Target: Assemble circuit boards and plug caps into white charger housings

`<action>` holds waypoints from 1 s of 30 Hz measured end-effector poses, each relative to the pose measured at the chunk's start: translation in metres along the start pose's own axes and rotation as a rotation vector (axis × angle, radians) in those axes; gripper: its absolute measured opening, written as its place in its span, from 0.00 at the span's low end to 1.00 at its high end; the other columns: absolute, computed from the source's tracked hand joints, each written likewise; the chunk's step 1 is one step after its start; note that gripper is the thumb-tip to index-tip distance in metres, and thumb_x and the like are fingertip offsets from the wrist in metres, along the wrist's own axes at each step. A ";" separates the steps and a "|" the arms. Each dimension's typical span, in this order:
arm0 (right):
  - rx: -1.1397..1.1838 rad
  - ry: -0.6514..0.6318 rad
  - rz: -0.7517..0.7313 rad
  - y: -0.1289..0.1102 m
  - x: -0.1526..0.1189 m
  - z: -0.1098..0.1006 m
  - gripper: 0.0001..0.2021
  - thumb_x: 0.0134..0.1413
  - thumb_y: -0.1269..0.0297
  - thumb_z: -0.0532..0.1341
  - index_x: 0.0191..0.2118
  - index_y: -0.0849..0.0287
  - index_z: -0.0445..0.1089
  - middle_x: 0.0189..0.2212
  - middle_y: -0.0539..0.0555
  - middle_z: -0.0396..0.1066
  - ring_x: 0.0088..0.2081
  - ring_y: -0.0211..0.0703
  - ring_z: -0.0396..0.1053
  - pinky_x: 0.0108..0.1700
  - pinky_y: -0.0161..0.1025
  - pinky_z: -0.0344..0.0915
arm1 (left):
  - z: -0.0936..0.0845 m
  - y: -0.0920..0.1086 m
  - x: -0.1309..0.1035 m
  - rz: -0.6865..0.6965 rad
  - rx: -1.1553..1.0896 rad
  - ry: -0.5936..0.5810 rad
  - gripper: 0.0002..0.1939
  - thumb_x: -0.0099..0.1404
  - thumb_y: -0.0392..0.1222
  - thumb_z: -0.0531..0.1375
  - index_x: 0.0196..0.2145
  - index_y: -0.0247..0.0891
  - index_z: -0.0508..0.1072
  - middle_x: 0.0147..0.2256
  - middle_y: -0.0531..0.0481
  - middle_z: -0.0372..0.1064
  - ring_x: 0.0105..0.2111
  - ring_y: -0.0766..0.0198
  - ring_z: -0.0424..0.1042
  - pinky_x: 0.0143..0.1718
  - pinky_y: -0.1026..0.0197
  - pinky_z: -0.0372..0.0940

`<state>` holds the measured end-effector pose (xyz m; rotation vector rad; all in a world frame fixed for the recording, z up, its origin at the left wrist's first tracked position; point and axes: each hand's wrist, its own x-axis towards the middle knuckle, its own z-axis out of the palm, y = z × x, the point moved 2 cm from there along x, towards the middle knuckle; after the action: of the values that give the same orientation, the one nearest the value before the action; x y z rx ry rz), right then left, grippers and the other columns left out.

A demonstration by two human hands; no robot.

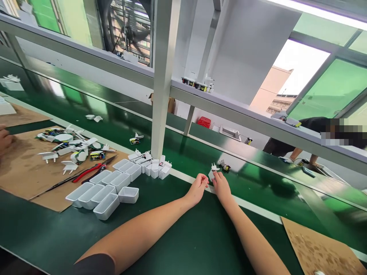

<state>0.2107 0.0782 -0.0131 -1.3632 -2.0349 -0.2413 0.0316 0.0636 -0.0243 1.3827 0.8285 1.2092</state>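
Note:
At the near edge of the green belt, my right hand (222, 187) is closed on a white plug housing (211, 175), partly covered by the fingers. White plug prongs (214, 167) show just above it. Close by on the left, my left hand (197, 190) is closed with its fingertips together; whatever it may hold is hidden. Beyond my right hand, a small circuit board (225, 167) lies on the belt. To the left of my hands stand several open white plastic cases (106, 205) in rows, beside a cluster of white plug housings (155, 168).
Brown cardboard (17, 168) on the left bears a pile of boards and plug parts (71, 143) and red-handled pliers (87, 172). A metal post (162, 84) rises beside the belt. Another person's hand (5, 139) is at far left; a person (304, 133) bends across at right.

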 end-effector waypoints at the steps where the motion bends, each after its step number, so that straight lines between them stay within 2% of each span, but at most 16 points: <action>1: 0.010 0.008 0.013 0.002 0.007 0.007 0.15 0.70 0.69 0.56 0.58 0.55 0.71 0.49 0.58 0.73 0.41 0.48 0.77 0.45 0.47 0.79 | 0.000 0.000 0.000 -0.001 0.000 0.005 0.20 0.77 0.62 0.54 0.46 0.42 0.65 0.42 0.49 0.72 0.39 0.59 0.73 0.47 0.53 0.70; 5: 0.046 0.066 0.110 0.015 0.029 0.019 0.18 0.70 0.57 0.59 0.60 0.56 0.66 0.55 0.61 0.66 0.42 0.47 0.76 0.45 0.49 0.78 | 0.001 -0.001 0.002 -0.007 0.002 0.022 0.20 0.77 0.62 0.53 0.45 0.41 0.65 0.41 0.49 0.71 0.39 0.59 0.73 0.46 0.53 0.70; 7: 0.037 0.100 0.193 0.032 0.037 0.015 0.24 0.68 0.48 0.60 0.60 0.60 0.63 0.56 0.65 0.65 0.50 0.54 0.75 0.53 0.55 0.76 | 0.002 -0.001 0.002 -0.011 0.004 0.021 0.19 0.77 0.61 0.53 0.44 0.41 0.65 0.41 0.49 0.71 0.39 0.59 0.72 0.46 0.53 0.70; 10: -0.026 0.116 0.369 0.071 0.047 0.006 0.33 0.66 0.43 0.57 0.64 0.65 0.61 0.62 0.73 0.62 0.67 0.69 0.61 0.67 0.67 0.62 | 0.003 0.001 0.002 -0.027 0.006 0.003 0.18 0.77 0.60 0.54 0.44 0.41 0.66 0.41 0.50 0.71 0.39 0.60 0.72 0.46 0.53 0.69; 12: -0.068 0.072 0.507 0.098 0.049 0.003 0.37 0.64 0.41 0.57 0.67 0.66 0.61 0.66 0.78 0.59 0.70 0.74 0.57 0.68 0.71 0.57 | 0.004 0.002 0.001 -0.045 0.009 -0.014 0.18 0.77 0.60 0.55 0.44 0.41 0.66 0.40 0.50 0.71 0.38 0.60 0.72 0.45 0.54 0.68; 15: -0.092 -0.087 0.671 0.129 0.045 0.009 0.40 0.53 0.37 0.63 0.61 0.64 0.70 0.61 0.77 0.67 0.65 0.80 0.64 0.65 0.72 0.60 | 0.005 0.004 0.000 -0.076 0.013 -0.027 0.18 0.77 0.60 0.55 0.44 0.42 0.67 0.38 0.51 0.70 0.37 0.61 0.72 0.44 0.55 0.67; 17: -0.098 -0.173 0.732 0.140 0.042 0.017 0.39 0.51 0.35 0.64 0.59 0.60 0.74 0.60 0.74 0.70 0.64 0.81 0.66 0.65 0.73 0.60 | 0.005 0.004 0.000 -0.094 0.016 -0.027 0.18 0.76 0.60 0.55 0.44 0.42 0.67 0.37 0.52 0.70 0.36 0.61 0.72 0.44 0.55 0.67; 19: -0.108 -0.208 0.763 0.144 0.043 0.025 0.43 0.53 0.32 0.61 0.66 0.59 0.70 0.65 0.74 0.66 0.66 0.82 0.63 0.65 0.74 0.57 | 0.006 0.004 0.000 -0.104 0.020 -0.024 0.17 0.76 0.59 0.57 0.45 0.42 0.68 0.36 0.52 0.70 0.35 0.61 0.73 0.43 0.55 0.67; 21: -0.102 -0.222 0.752 0.142 0.050 0.036 0.49 0.55 0.30 0.59 0.74 0.58 0.60 0.71 0.75 0.58 0.70 0.80 0.60 0.67 0.73 0.56 | 0.007 0.004 0.001 -0.105 0.024 -0.020 0.17 0.75 0.59 0.58 0.45 0.42 0.68 0.37 0.51 0.71 0.36 0.60 0.73 0.43 0.55 0.67; 23: -0.069 -0.250 0.696 0.135 0.062 0.048 0.49 0.54 0.31 0.61 0.76 0.52 0.56 0.73 0.69 0.58 0.71 0.74 0.61 0.69 0.67 0.57 | 0.008 0.004 0.001 -0.100 0.028 -0.016 0.16 0.75 0.58 0.58 0.45 0.42 0.68 0.39 0.51 0.72 0.36 0.60 0.74 0.43 0.55 0.67; 26: -0.018 -0.284 0.628 0.123 0.082 0.067 0.39 0.56 0.38 0.67 0.70 0.46 0.66 0.67 0.61 0.68 0.68 0.68 0.66 0.69 0.62 0.60 | 0.009 0.004 0.000 -0.096 0.034 -0.012 0.15 0.75 0.57 0.58 0.44 0.42 0.67 0.38 0.51 0.72 0.36 0.61 0.74 0.42 0.56 0.67; 30: 0.036 -0.244 0.641 0.112 0.103 0.082 0.24 0.68 0.51 0.67 0.63 0.56 0.71 0.61 0.60 0.72 0.61 0.58 0.72 0.63 0.61 0.69 | 0.008 0.005 0.000 -0.091 0.035 -0.015 0.14 0.75 0.55 0.58 0.44 0.42 0.67 0.38 0.51 0.72 0.34 0.62 0.74 0.39 0.57 0.66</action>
<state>0.2506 0.2454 -0.0343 -2.0101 -1.6574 0.2546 0.0389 0.0604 -0.0187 1.3662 0.8968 1.1180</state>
